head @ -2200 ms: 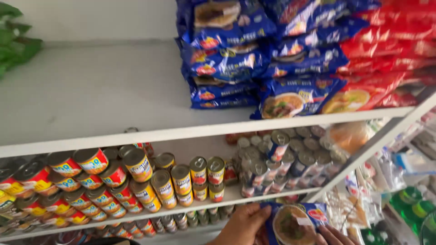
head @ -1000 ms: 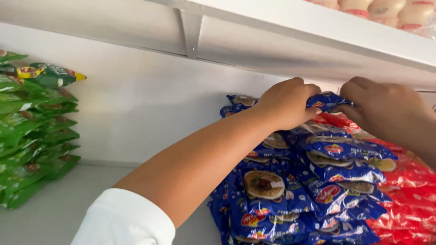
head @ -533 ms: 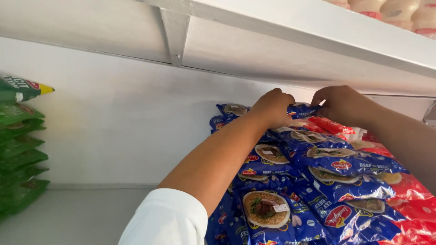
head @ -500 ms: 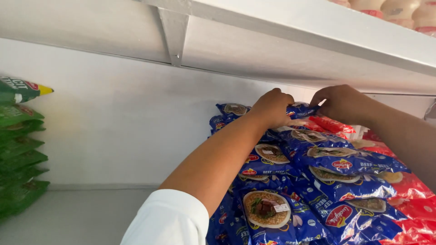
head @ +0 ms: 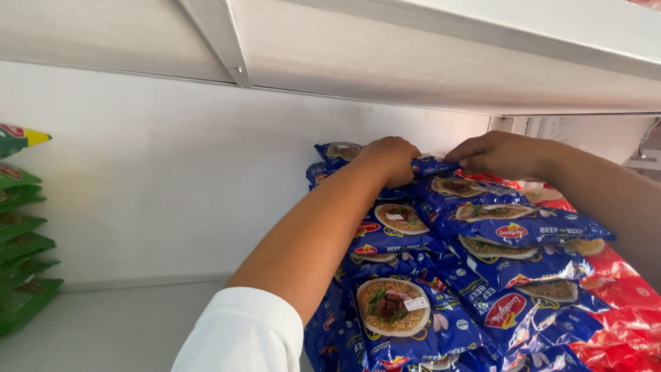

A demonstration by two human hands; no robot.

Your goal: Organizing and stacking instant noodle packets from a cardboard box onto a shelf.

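While a glossy, crinkled blue noodle packet (head: 434, 165) lies atop the slumping stack of blue packets (head: 441, 275) beneath a smooth white shelf (head: 413, 62), the person's left hand (head: 391, 158) and right hand (head: 499, 153) each pinch its plastic edges, red packets (head: 620, 303) alongside.

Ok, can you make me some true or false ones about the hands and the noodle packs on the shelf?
1. Both hands rest on the top of the blue packet stack. True.
2. The left hand holds a tin can. False: it presses on a blue packet at the top of the stack.
3. Red packets lie right of the blue ones. True.
4. Green packets sit between the two hands. False: they are stacked far left, apart from the hands.
5. The right hand hangs down below the shelf. False: it reaches the stack's top.
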